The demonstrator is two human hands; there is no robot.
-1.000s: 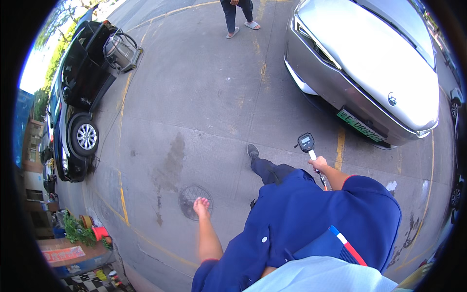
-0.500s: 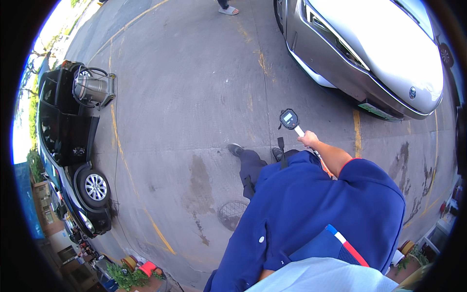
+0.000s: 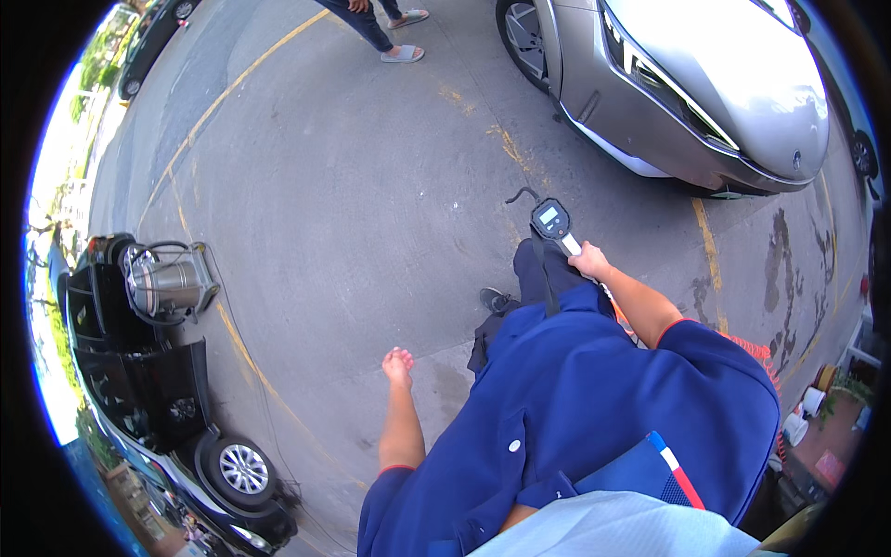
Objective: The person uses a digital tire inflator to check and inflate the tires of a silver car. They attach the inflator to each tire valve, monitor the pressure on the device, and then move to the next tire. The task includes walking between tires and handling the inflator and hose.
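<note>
My right hand is wrapped round the white handle of a digital tire inflator gauge. The gauge has a round black head with a small lit screen, and a short black hose curls off its far side. An orange line runs back below my right forearm, and a red coiled hose shows behind my right elbow. My left hand hangs out to the left over the pavement, fingers curled in and nothing visible in them.
A silver car stands at the far right. On the left is a dark car with its door open, beside a metal canister vacuum and a cable on the ground. A person in grey slides stands at the far side.
I have stepped forward and the view has swung rightward. My left arm has come into view. The silver car's front wheel and more of the person show now. The gauge stays in my right hand.
</note>
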